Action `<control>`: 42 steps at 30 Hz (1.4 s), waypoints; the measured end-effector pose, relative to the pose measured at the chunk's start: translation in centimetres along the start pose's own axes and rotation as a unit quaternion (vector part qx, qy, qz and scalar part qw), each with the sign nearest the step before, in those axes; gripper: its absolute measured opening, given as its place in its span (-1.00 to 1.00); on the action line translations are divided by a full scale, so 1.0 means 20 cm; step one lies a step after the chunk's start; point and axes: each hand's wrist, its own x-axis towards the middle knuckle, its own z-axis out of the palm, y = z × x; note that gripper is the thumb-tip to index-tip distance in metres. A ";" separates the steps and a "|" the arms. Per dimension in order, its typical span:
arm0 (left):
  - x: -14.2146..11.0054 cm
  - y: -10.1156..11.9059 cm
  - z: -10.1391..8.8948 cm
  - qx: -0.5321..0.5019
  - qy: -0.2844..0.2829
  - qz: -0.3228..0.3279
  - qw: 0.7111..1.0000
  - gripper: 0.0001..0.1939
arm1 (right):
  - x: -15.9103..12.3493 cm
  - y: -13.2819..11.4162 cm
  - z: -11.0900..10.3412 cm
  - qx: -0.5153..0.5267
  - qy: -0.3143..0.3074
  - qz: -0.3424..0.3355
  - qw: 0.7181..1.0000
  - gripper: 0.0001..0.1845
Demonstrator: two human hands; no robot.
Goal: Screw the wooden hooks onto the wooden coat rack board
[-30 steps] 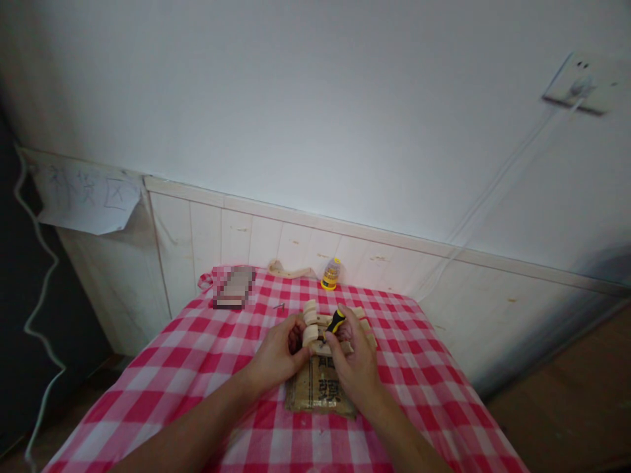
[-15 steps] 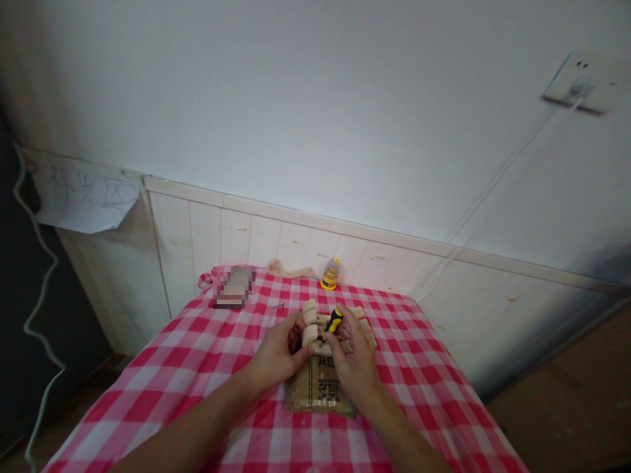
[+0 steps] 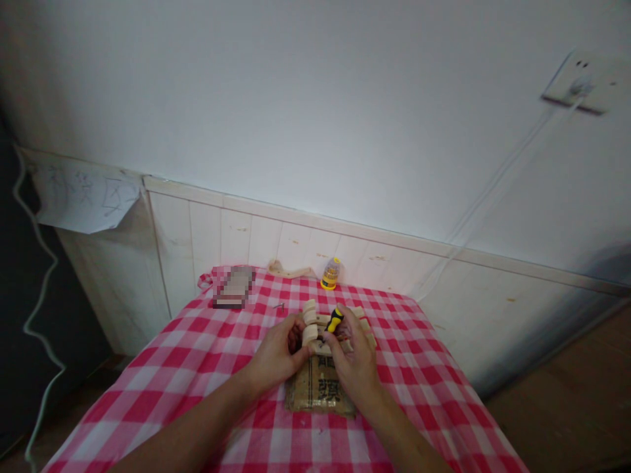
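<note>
My right hand [image 3: 355, 348] is closed on a short screwdriver [image 3: 335, 320] with a yellow and black handle. The screwdriver tilts, its lower end down at a pale wooden piece; the tip is too small to make out. My left hand [image 3: 279, 348] grips the left side of this pale wooden assembly [image 3: 310, 333], which has curved, ribbed blocks at both sides. Part of the wood is hidden behind my fingers. Under it lies a flat brown cardboard packet [image 3: 320, 391] with dark printed characters and shiny tape.
A red and white checked cloth [image 3: 197, 394] covers the table. Towards the wall stand a yellow-labelled bottle [image 3: 330, 274], a curved wooden piece [image 3: 290, 270] and a blurred-out phone-like slab [image 3: 234, 288]. A small metal piece [image 3: 280, 307] lies left of the wood. A cable runs from the wall socket [image 3: 582, 85].
Almost nothing differs. The screwdriver handle seems turned slightly in my right hand; both hands and the wooden assembly stay in place.
</note>
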 end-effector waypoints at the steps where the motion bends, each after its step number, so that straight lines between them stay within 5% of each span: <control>1: 0.00 0.00 0.00 0.002 0.000 -0.002 1.000 -0.72 | 0.00 0.00 0.00 -0.002 0.001 -0.002 1.000 -0.47; 42: 0.00 -0.03 0.00 -0.007 -0.001 -0.004 1.000 -0.65 | 0.01 -0.01 -0.02 -0.012 -0.002 -0.002 1.000 -0.50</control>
